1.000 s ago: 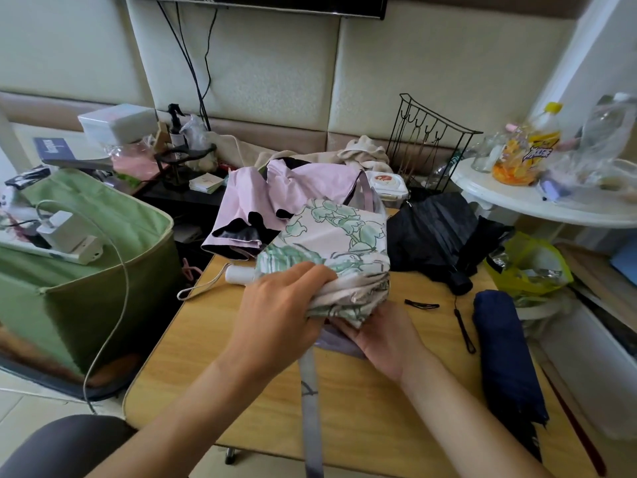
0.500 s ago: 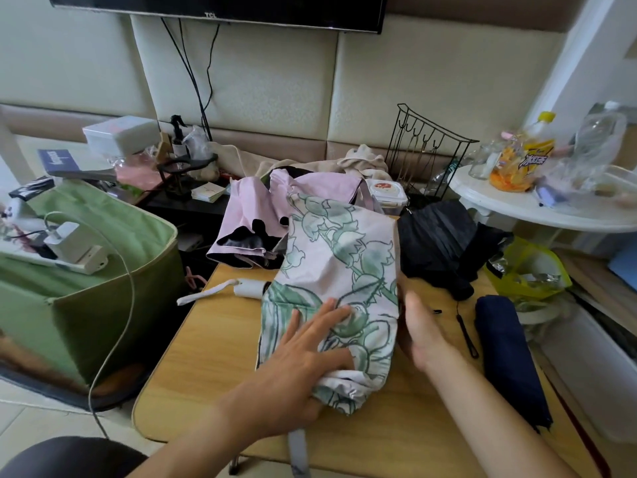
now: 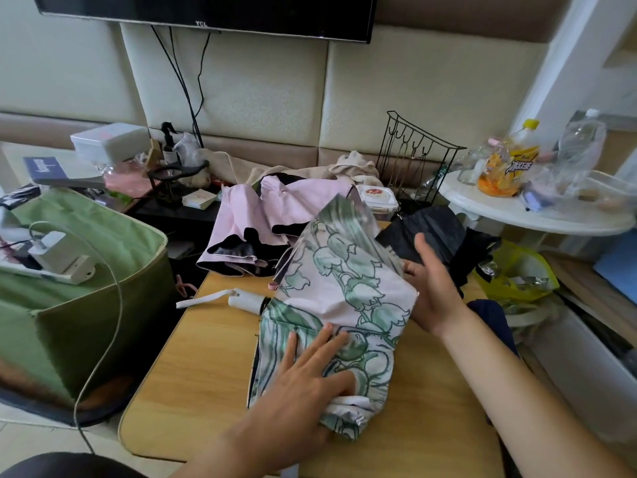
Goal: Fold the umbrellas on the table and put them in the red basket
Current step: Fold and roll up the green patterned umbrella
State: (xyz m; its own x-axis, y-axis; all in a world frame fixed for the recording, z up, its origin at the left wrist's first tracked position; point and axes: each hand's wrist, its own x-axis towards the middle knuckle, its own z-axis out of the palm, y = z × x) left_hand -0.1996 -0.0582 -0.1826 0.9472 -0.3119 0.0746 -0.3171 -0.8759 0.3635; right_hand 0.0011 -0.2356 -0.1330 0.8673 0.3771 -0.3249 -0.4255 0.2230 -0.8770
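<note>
under flat left fingers (image 3: 312, 353), floral umbrella (image 3: 339, 305); right fingers (image 3: 425, 260) straight alongside

Floral umbrella (image 3: 344, 298): white canopy printed with green bell flowers, collapsed and loosely bunched, lying lengthwise on the bench (image 3: 193, 381); white handle (image 3: 246, 300) with strap pointing left.

Pink umbrella (image 3: 275, 208): black-lined, crumpled, at the far edge.

Black umbrella (image 3: 437, 232): unfolded heap, far right.

Navy umbrella (image 3: 489, 312): mostly hidden, at the right edge.
</note>
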